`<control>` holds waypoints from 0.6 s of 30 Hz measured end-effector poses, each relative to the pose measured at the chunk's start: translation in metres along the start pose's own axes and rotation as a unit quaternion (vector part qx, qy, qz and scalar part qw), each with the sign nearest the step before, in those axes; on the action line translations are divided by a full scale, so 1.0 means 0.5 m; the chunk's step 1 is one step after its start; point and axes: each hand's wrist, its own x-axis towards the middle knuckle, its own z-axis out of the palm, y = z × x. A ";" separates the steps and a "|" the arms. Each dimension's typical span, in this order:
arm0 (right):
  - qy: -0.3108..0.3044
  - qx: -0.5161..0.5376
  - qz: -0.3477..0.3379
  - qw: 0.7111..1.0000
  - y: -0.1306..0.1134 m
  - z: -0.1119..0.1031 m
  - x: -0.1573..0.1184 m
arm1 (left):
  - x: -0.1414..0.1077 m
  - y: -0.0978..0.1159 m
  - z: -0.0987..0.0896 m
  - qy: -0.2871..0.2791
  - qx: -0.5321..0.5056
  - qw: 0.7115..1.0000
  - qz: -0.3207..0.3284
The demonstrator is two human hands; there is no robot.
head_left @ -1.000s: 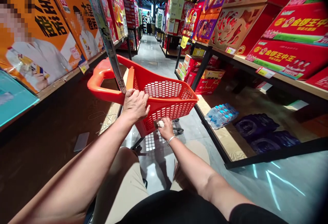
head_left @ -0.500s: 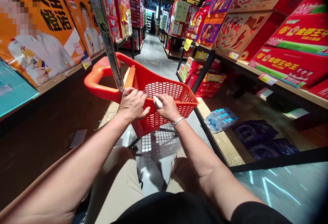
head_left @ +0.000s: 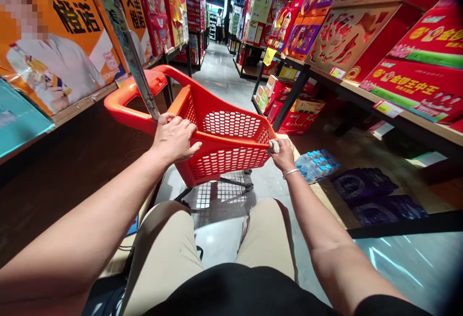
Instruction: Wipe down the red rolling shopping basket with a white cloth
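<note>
An orange-red plastic shopping cart (head_left: 231,144) with a perforated basket stands turned sideways before me. My left hand (head_left: 174,137) lies over the basket's near rim by the handle end, beside the foot of a worn metal pole (head_left: 135,60) that rises from the cart. Its fingers bend over the rim, with the thumb held out. At the basket's right-hand corner, my right hand (head_left: 284,154) is closed around a wadded whitish cloth (head_left: 274,146) pressed to the rim. A bracelet circles that wrist. The inner side of the basket shows holes.
Shelves with orange boxes (head_left: 83,41) rise on the left, and red gift boxes (head_left: 408,84) on the right. A pack of water bottles (head_left: 318,165) and dark purple packs (head_left: 365,188) lie on the low right shelf. The aisle floor (head_left: 220,60) runs ahead; people stand far off.
My right hand has slid rightward along the rim to the basket's corner with the cloth. My left hand and the cart's handle end sit slightly further left in view.
</note>
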 end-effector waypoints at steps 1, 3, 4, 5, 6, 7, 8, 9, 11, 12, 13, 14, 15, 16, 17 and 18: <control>0.029 0.019 -0.001 0.999 -0.022 0.011 -0.006 | 0.004 0.013 -0.002 -0.010 -0.007 1.000 -0.002; 0.077 0.054 -0.026 0.995 -0.082 0.044 -0.024 | 0.013 0.048 -0.003 -0.037 -0.029 0.999 0.008; 0.084 0.069 -0.045 0.993 -0.115 0.066 -0.038 | 0.017 0.067 0.000 -0.054 -0.042 0.997 0.020; 0.077 0.080 -0.064 0.992 -0.146 0.092 -0.057 | 0.021 0.083 0.004 -0.072 -0.049 0.996 0.027; 0.052 0.086 -0.080 0.992 -0.172 0.120 -0.080 | 0.023 0.096 0.011 -0.083 -0.051 0.995 0.030; 0.013 0.085 -0.089 0.992 -0.193 0.149 -0.106 | 0.025 0.105 0.018 -0.088 -0.053 0.994 0.033; -0.031 0.080 -0.095 0.992 -0.207 0.178 -0.136 | 0.026 0.109 0.026 -0.089 -0.053 0.994 0.036; -0.076 0.072 -0.098 0.990 -0.215 0.206 -0.167 | 0.025 0.110 0.034 -0.085 -0.055 0.994 0.040; -0.130 0.062 -0.096 0.985 -0.217 0.254 -0.225 | 0.022 0.101 0.047 -0.076 -0.062 0.994 0.050; -0.143 0.057 -0.091 0.984 -0.213 0.272 -0.248 | 0.020 0.095 0.052 -0.072 -0.065 0.994 0.053; -0.149 0.054 -0.086 0.984 -0.208 0.285 -0.264 | 0.017 0.089 0.056 -0.068 -0.068 0.994 0.053; -0.155 0.049 -0.082 0.983 -0.202 0.292 -0.271 | 0.015 0.083 0.058 -0.064 -0.070 0.994 0.052; -0.157 0.045 -0.078 0.983 -0.197 0.292 -0.270 | 0.013 0.078 0.059 -0.060 -0.072 0.994 0.051; -0.159 0.040 -0.076 0.983 -0.191 0.285 -0.261 | 0.011 0.073 0.059 -0.058 -0.072 0.994 0.050; -0.156 0.039 -0.077 0.984 -0.185 0.272 -0.245 | 0.009 0.069 0.058 -0.058 -0.071 0.995 0.048; -0.141 0.043 -0.082 0.986 -0.180 0.253 -0.223 | 0.008 0.066 0.057 -0.058 -0.070 0.995 0.046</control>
